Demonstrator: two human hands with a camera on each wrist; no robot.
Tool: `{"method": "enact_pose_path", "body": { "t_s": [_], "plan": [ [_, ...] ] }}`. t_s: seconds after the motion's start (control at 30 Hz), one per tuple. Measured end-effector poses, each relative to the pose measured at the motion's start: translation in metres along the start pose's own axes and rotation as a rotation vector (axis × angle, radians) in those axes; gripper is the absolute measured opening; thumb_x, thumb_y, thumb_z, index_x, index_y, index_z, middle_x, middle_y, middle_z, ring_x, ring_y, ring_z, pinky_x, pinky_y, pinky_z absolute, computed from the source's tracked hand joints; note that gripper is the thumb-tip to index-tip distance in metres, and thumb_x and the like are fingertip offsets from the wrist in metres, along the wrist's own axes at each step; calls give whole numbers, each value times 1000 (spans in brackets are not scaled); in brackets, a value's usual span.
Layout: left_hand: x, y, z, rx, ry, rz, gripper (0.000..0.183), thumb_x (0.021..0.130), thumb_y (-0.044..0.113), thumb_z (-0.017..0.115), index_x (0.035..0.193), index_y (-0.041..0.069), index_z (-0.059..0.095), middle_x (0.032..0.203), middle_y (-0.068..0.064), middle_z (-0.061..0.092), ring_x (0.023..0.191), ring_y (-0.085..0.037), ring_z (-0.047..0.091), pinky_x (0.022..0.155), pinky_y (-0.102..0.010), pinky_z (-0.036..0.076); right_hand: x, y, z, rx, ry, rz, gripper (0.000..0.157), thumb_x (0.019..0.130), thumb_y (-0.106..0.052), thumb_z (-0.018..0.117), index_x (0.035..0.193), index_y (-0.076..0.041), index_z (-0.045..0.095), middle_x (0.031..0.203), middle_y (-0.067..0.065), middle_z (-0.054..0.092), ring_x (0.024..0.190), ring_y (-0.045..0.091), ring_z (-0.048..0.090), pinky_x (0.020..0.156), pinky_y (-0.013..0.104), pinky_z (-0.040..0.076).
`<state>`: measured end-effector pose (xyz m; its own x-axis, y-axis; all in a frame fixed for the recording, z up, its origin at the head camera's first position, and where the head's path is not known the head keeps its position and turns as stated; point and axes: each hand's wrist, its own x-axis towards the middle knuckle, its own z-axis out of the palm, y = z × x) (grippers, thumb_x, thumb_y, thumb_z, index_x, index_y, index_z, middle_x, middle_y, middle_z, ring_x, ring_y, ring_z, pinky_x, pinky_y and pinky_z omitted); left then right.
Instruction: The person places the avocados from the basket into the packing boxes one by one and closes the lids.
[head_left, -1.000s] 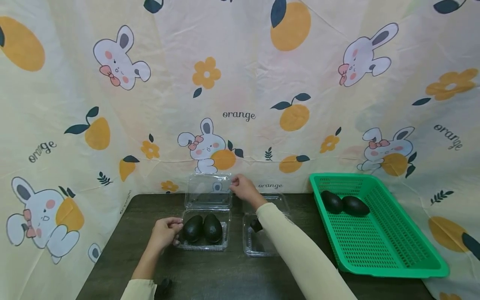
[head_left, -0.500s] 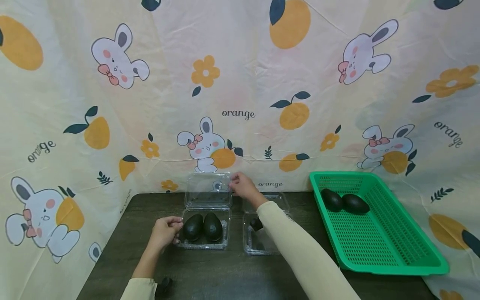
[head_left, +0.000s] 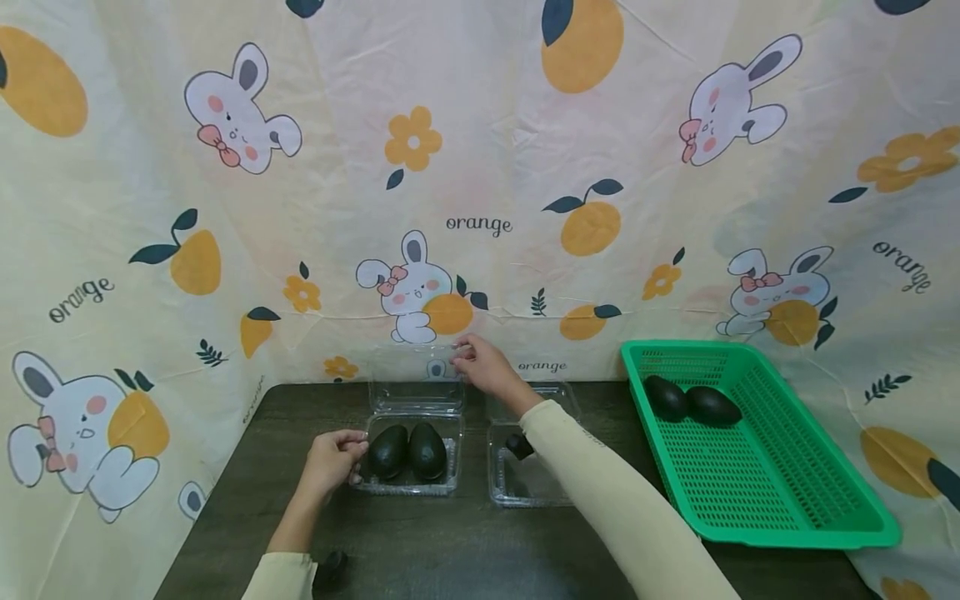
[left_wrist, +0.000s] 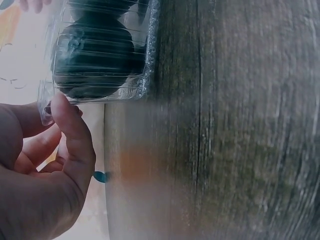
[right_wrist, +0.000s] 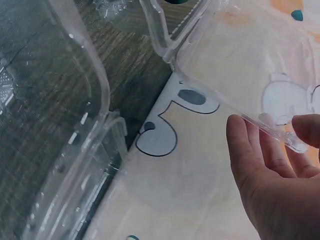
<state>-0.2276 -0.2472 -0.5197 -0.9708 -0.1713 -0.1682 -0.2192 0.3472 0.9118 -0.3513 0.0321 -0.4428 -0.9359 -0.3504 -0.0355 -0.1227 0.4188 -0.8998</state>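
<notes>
Two dark green avocados (head_left: pixel 427 452) lie side by side in the base of a clear plastic clamshell box (head_left: pixel 408 490). My left hand (head_left: pixel 332 462) pinches the base's left rim between thumb and fingers, seen closely in the left wrist view, where one avocado (left_wrist: pixel 95 55) shows through the ribbed wall. The raised lid (head_left: pixel 416 390) stands nearly upright behind the base. At its upper right corner is my right hand (head_left: pixel 487 367); in the right wrist view its thumb and fingers hold the corner of the lid (right_wrist: pixel 240 107) between them.
A second clear clamshell box (head_left: pixel 513 502) stands open to the right, partly behind the right sleeve (head_left: pixel 592 475). Farther right, a green plastic basket (head_left: pixel 787 537) holds two dark avocados (head_left: pixel 712 407). A printed cloth (head_left: pixel 510 142) hangs behind the dark wooden table (head_left: pixel 420 550).
My right hand has shifted slightly up and left at the lid's corner, and its fingers have moved on the edge. The left hand stays at the base's rim. The head view has shifted slightly.
</notes>
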Motion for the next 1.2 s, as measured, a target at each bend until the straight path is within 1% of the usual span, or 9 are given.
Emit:
{"method": "enact_pose_path", "body": {
  "t_s": [0.13, 0.2, 0.33, 0.53, 0.63, 0.77, 0.9, 1.1, 1.2],
  "plan": [
    [-1, 2, 0, -3, -1, -5, 28, 100, 0, 63, 124, -13, 65, 81, -7, 66, 61, -15, 57, 47, -28, 55, -6, -6, -2, -37, -3, -41, 32, 107, -20, 58, 138, -11, 57, 128, 11, 69, 112, 28, 68, 91, 39, 61],
    [-1, 2, 0, -4, -4, -2, 28, 100, 0, 63, 125, -14, 64, 81, -7, 66, 61, -15, 57, 47, -28, 55, -9, -8, -3, -37, -6, -59, 32, 107, -23, 58, 137, -10, 58, 127, 11, 69, 112, 29, 68, 91, 41, 61],
    [-2, 3, -1, -11, -4, 5, 28, 100, 0, 62, 124, -14, 64, 79, -6, 65, 61, -15, 57, 47, -28, 55, -13, -8, -4, -45, -13, -103, 31, 107, -27, 59, 133, -10, 62, 123, 7, 70, 110, 23, 68, 90, 38, 61],
    [-1, 3, -2, -9, -7, -5, 28, 101, 1, 62, 124, -14, 64, 80, -6, 64, 62, -15, 56, 48, -28, 55, -22, -6, -5, -53, -39, -186, 23, 107, -23, 58, 125, -12, 68, 119, 8, 72, 108, 25, 68, 89, 35, 61],
    [-2, 2, -2, -9, -3, -21, 28, 101, 1, 62, 124, -13, 65, 81, -7, 64, 63, -15, 57, 49, -29, 57, -27, -6, -5, -75, -56, -219, 23, 108, -20, 57, 126, -11, 68, 122, 8, 72, 111, 24, 68, 94, 37, 60],
    [-3, 1, -2, -12, -4, -31, 27, 101, 2, 62, 124, -12, 65, 84, -8, 65, 64, -15, 57, 51, -29, 58, -35, -8, -5, -128, -77, -243, 25, 107, -19, 57, 127, -10, 69, 123, 4, 72, 113, 21, 67, 98, 38, 58],
    [-4, 1, -2, -14, -8, -28, 28, 101, 4, 63, 124, -12, 66, 85, -8, 66, 65, -15, 58, 52, -30, 59, -44, -8, -7, -171, -107, -277, 24, 106, -16, 59, 126, -11, 70, 124, 4, 71, 115, 19, 67, 102, 37, 57],
    [-5, 0, 0, -8, -3, -17, 27, 101, 5, 64, 122, -12, 66, 82, -6, 65, 64, -15, 58, 52, -30, 60, -58, -7, -8, -221, -140, -329, 24, 104, -15, 61, 126, -11, 70, 122, 2, 72, 112, 16, 67, 101, 34, 57],
    [-4, 0, 0, -10, -8, -15, 29, 103, 7, 61, 124, -12, 66, 83, -6, 65, 64, -16, 59, 52, -31, 60, -64, -6, -5, -240, -155, -340, 23, 104, -16, 62, 124, -13, 70, 121, 1, 72, 110, 13, 67, 99, 31, 57]
  ]
}}
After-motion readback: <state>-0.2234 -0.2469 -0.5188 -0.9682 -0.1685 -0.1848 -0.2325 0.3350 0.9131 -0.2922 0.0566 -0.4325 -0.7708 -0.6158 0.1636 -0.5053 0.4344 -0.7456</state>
